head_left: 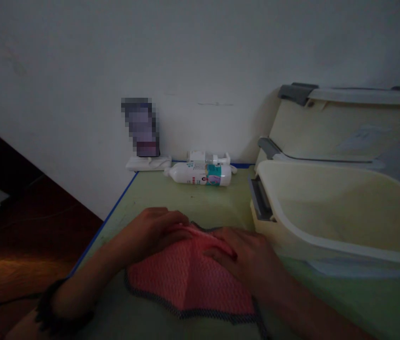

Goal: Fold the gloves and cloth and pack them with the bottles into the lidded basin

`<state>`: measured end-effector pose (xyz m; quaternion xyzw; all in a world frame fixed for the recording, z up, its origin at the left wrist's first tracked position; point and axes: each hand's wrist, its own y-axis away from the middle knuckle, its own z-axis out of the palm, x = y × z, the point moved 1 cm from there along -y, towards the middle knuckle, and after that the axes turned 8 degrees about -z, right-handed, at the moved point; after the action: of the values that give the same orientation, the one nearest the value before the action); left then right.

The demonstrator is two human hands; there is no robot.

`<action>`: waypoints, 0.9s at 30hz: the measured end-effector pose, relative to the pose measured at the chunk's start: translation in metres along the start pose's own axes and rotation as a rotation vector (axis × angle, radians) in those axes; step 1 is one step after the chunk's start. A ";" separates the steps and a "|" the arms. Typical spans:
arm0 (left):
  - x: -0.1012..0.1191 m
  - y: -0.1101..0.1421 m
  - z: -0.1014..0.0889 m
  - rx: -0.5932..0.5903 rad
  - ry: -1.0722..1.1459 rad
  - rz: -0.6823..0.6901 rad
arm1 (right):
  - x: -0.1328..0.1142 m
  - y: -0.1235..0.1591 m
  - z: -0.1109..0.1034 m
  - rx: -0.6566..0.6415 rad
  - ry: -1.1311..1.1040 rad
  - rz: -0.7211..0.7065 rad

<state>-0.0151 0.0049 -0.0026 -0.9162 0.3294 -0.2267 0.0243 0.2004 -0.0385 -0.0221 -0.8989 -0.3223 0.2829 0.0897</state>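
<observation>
We work at a green table (152, 198) with a blue edge, set against a pale wall (203, 56). The workpiece is a pink cloth (171, 274) with dark grey trim; it lies at the near middle of the table, left of a cream storage bin (278, 243).

Hand state: both hands are on the cloth, slightly apart from each other. We pinch a raised pink fold near its far side, the left hand (161, 229) at the left end of the fold and the right hand (247, 250) at the right end, with the right thumb on the near face. A strip of trim shows just beyond the fold. The near part of the cloth is spread on the table, with a shallow crease running through it toward us.

Step in hand: we judge this to be shaping or folding the cloth along its far side. For the next move, we would need an even pinch at both ends and the fold kept in line, so that the layers do not slip. Whether the layers under our fingers are aligned, we cannot tell.

Surroundings: a white bottle (200, 174) lies on its side at the far edge. The bin's lid (330, 127) stands raised at far right.
</observation>
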 end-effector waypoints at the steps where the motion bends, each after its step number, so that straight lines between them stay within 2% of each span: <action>1: -0.002 0.000 -0.003 -0.018 0.008 -0.029 | -0.001 0.001 -0.004 -0.033 -0.037 0.034; 6: -0.009 0.002 -0.017 -0.162 0.133 -0.059 | -0.008 0.001 -0.020 -0.115 -0.412 0.051; 8: -0.012 0.002 -0.023 -0.197 0.140 -0.083 | -0.007 -0.001 -0.022 -0.066 -0.590 0.132; 12: -0.025 0.002 -0.029 -0.250 0.262 -0.173 | -0.001 -0.003 -0.015 0.134 -0.913 0.385; 14: -0.035 0.001 -0.027 -0.158 0.396 -0.303 | 0.002 -0.003 -0.006 0.188 -1.053 0.523; 16: -0.044 0.000 -0.023 0.029 0.545 -0.480 | 0.005 -0.002 0.003 0.214 -1.122 0.634; 18: -0.048 -0.003 -0.016 0.134 0.716 -0.630 | 0.006 -0.001 0.010 0.209 -1.123 0.656; 22: -0.047 -0.010 -0.008 0.181 1.069 -0.785 | 0.010 -0.001 0.017 0.210 -0.982 0.526; 24: -0.047 -0.011 -0.008 0.239 1.179 -0.822 | 0.011 -0.002 0.017 0.246 -0.822 0.460; 27: -0.047 -0.011 -0.009 0.339 1.186 -0.796 | 0.009 -0.002 0.014 0.225 -0.607 0.379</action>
<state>-0.0446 0.0437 -0.0112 -0.6735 -0.1100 -0.7239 -0.1009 0.1972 -0.0317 -0.0369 -0.8023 -0.1291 0.5817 0.0346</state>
